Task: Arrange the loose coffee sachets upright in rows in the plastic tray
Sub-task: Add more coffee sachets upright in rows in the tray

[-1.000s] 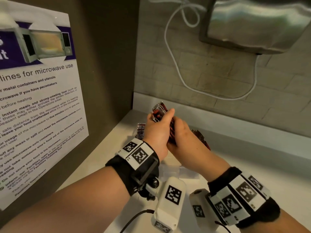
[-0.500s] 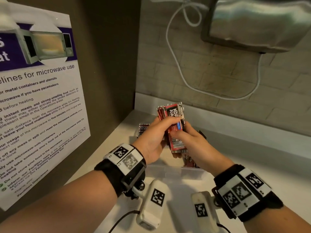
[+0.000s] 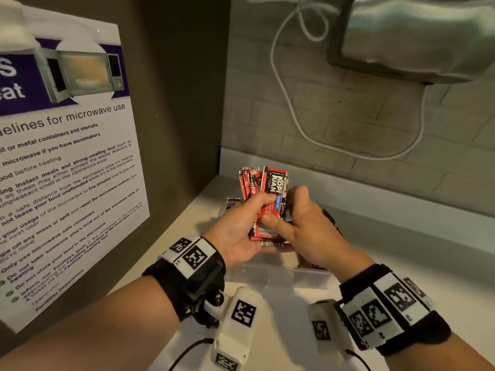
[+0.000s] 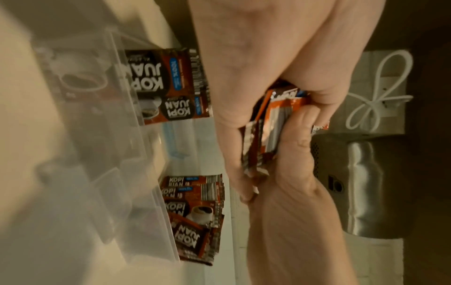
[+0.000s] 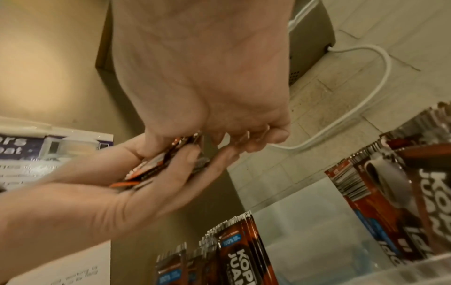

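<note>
A bundle of red coffee sachets (image 3: 269,199) stands upright in the air above the clear plastic tray (image 3: 281,274). My left hand (image 3: 261,207) grips it from the left, thumb across the front. From the right, my right hand (image 3: 288,210) pinches the same bundle, thumb on its lower front. In the left wrist view the bundle (image 4: 266,131) is squeezed between both hands. Further sachets stand in the tray at its left end (image 5: 239,254) and its right end (image 5: 390,192), with a gap between the two groups.
The tray sits on a white counter (image 3: 401,263) in a corner. A microwave poster (image 3: 67,170) covers the left wall. A metal appliance (image 3: 415,36) with a white cable (image 3: 294,124) hangs on the tiled back wall.
The two hands have lifted the bundle off the tray's far side and turned it upright, its printed face now toward me. The right thumb has moved onto the front.
</note>
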